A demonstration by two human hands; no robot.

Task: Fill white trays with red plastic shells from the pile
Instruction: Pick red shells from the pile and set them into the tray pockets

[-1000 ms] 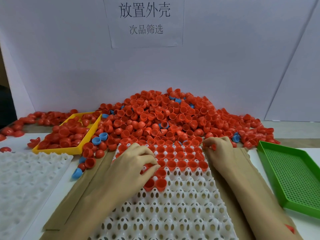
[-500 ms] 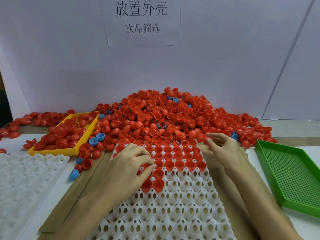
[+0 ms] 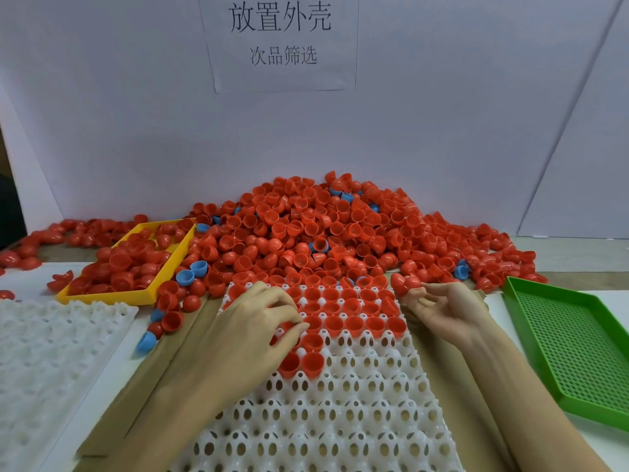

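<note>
red shells, pile (image 3: 326, 233): heaped against the back wall, its near edge spilling onto the far end of the centre tray.
white tray, centre (image 3: 340, 413): perforated cup grid lying on brown cardboard (image 3: 143, 379); far rows hold red shells mouth-up, near rows show bare cups.
seated shells (image 3: 354, 321): upright in their cups — the filled rows run further toward the viewer on the left side than on the right.
left hand (image 3: 262, 321): palm down over the left part of the filled rows, fingers curled, thumb and fingertips pinching a red shell at the tray surface.
right hand (image 3: 442, 308): palm up at the tray's far right corner, fingers loosely curled, two red shells (image 3: 405, 283) held at the fingertips.
second white tray (image 3: 51, 356): on the counter to the left, no shells seen in it.
yellow tray (image 3: 136, 294): far left, holding loose red shells.
blue shells (image 3: 190, 272): a few scattered — beside the yellow tray and among the pile.
green tray (image 3: 578, 342): perforated, at the right edge.
paper sign (image 3: 280, 39): fixed to the wall above the pile, printed characters.
</note>
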